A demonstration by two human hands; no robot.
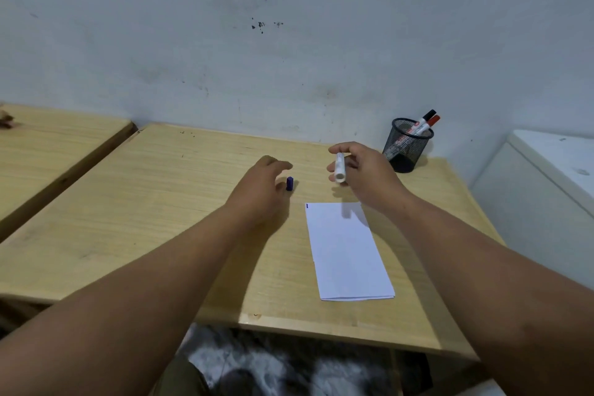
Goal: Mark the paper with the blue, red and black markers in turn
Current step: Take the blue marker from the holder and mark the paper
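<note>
While the right hand (360,170) holds a white marker barrel (339,167) raised above the desk (160,202), fingers closed round it with its flat butt end toward the camera, the left hand (260,190) hovers low with fingers loosely spread just beside a small blue cap (290,183) standing upright on the wood, not gripping it as far as I can tell. That cap suggests the barrel is the blue marker, uncapped; its tip points away and is hidden. The paper (345,251) lies flat near the front edge, below the right hand, and a tiny blue mark (307,206) shows at its far left corner, so the blue step looks done and the cap is probably wanted for closing the pen. At the desk's far right, a black mesh cup (406,145) keeps the red marker (429,125) and black marker (424,119) upright and capped, within easy reach for the turns that follow.
</note>
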